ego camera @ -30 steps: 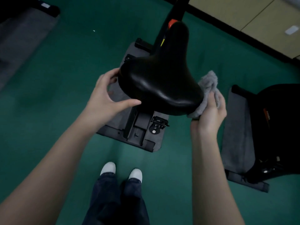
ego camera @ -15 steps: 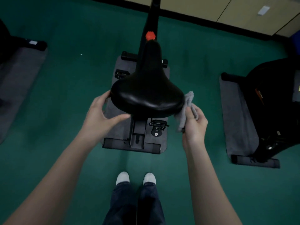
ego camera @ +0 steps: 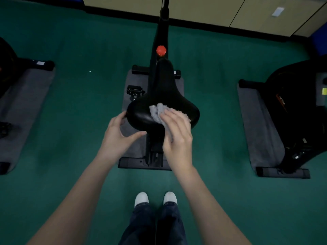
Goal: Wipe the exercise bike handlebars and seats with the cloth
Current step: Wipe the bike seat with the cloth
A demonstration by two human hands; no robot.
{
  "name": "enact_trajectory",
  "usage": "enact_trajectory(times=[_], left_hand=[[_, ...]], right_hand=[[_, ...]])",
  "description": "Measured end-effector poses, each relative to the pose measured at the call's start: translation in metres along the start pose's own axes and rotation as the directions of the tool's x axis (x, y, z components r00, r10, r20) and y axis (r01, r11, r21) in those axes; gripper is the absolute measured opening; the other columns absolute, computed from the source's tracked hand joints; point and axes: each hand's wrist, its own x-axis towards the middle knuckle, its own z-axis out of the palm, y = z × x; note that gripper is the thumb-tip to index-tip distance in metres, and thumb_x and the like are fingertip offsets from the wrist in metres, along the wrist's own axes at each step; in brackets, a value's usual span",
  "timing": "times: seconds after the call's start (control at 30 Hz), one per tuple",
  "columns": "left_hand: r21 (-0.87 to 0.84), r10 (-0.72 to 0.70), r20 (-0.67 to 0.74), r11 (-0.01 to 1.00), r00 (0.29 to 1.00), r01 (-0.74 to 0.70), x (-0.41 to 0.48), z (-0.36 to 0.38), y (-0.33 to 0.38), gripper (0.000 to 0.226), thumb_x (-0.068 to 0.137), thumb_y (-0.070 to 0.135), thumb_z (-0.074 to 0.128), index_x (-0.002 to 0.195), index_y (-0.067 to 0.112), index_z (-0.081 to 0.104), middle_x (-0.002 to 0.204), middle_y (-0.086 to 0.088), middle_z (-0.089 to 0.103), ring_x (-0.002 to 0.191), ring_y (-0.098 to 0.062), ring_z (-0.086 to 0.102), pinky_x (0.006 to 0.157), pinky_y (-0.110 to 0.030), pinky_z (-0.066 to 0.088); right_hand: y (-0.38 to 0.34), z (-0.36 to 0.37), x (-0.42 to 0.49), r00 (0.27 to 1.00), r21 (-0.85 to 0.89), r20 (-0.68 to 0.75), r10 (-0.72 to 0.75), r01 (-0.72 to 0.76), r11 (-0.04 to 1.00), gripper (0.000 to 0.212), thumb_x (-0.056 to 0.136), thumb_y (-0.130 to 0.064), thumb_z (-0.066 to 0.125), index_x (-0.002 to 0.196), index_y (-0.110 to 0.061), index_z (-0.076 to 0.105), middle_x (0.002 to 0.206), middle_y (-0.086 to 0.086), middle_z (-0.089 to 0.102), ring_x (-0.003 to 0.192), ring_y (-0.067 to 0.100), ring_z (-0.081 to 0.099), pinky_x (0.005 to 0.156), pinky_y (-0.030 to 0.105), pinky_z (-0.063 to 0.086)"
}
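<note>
— Where do we have the cloth (ego camera: 157, 111)?

— On top of the seat (ego camera: 165, 92), on its wide rear part, a little left of the middle. Our right hand (ego camera: 177, 133) lies over it, fingers (ego camera: 170, 117) nearly straight and close together, pressing it flat to the black surface. A fold of grey sticks out past our fingertips, and a bit hangs off the back edge under our palm.

— And our left hand (ego camera: 117, 137)?

— It cups the seat's left rear corner. Our fingertips touch the side edge and our thumb reaches in along the back edge, so we hold the seat between them.

— What else do we see?

— The red knob (ego camera: 161, 50) on the black frame just ahead of the seat's nose, and the grey mat (ego camera: 131, 145) under this bike on the green floor (ego camera: 85, 106). Another bike (ego camera: 297, 110) stands well apart to our right on its own mat. Our white shoes (ego camera: 141, 198) are below, behind the bike's rear foot.
</note>
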Motion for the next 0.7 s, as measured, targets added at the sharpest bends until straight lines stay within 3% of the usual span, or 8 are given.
enact_trajectory(times=[0.17,0.3,0.33,0.43,0.53,0.7], left_hand=[[0.008,-0.004,0.023,1.0,1.0,0.004,-0.001,-0.006,0.001,0.087,0.064,0.048,0.077,0.14,0.029,0.04,0.13,0.014,0.041,0.123,-0.006,0.042,0.106,-0.035,0.038],[0.052,0.002,0.054,0.999,0.999,-0.005,-0.002,-0.015,0.007,0.09,0.061,0.054,0.074,0.141,0.028,0.04,0.134,0.01,0.044,0.128,-0.011,0.041,0.109,-0.038,0.036],[0.075,0.008,0.051,0.997,0.999,-0.012,-0.002,-0.016,0.01,0.088,0.064,0.051,0.075,0.141,0.027,0.04,0.137,0.006,0.045,0.129,-0.012,0.041,0.109,-0.038,0.035],[0.134,0.033,0.033,0.99,0.999,-0.037,-0.008,-0.02,0.02,0.082,0.071,0.042,0.077,0.142,0.025,0.039,0.14,0.002,0.043,0.13,-0.014,0.04,0.109,-0.036,0.033],[0.192,0.1,0.016,0.976,0.995,-0.101,-0.018,-0.022,0.035,0.077,0.074,0.037,0.077,0.141,0.024,0.041,0.138,0.002,0.044,0.13,-0.014,0.039,0.105,-0.027,0.029],[0.335,0.217,0.064,0.915,0.974,-0.226,-0.039,-0.012,0.062,0.071,0.079,0.035,0.073,0.14,0.019,0.042,0.136,0.003,0.044,0.129,-0.014,0.037,0.108,-0.028,0.027]], right_hand=[[0.021,-0.024,-0.013,0.997,-0.014,0.038,-0.068,0.068,0.998,0.035,0.084,0.021,0.047,0.111,0.008,0.065,0.118,0.017,0.063,0.118,0.032,0.054,0.104,0.047,0.041],[0.028,-0.045,-0.015,0.985,-0.075,-0.05,0.165,-0.169,0.983,0.042,0.08,0.021,0.054,0.115,0.001,0.065,0.117,0.007,0.063,0.113,0.023,0.056,0.1,0.035,0.046],[0.029,-0.05,-0.015,0.957,-0.04,-0.08,0.28,-0.284,0.958,0.038,0.083,0.016,0.055,0.115,-0.003,0.065,0.115,0.004,0.063,0.109,0.022,0.058,0.096,0.034,0.048],[0.027,-0.068,-0.012,0.776,0.166,-0.104,0.622,-0.603,0.781,0.023,0.091,-0.001,0.056,0.11,-0.01,0.067,0.102,-0.005,0.068,0.097,0.011,0.064,0.088,0.027,0.052],[0.025,-0.094,-0.01,0.688,0.231,-0.095,0.72,-0.688,0.688,0.02,0.091,-0.003,0.057,0.106,-0.011,0.067,0.099,-0.007,0.068,0.091,-0.007,0.061,0.086,0.017,0.05],[0.025,-0.141,-0.022,0.612,0.323,-0.083,0.787,-0.73,0.602,0.018,0.092,-0.004,0.057,0.102,-0.014,0.067,0.099,-0.007,0.069,0.092,0.0,0.063,0.083,0.016,0.05]])
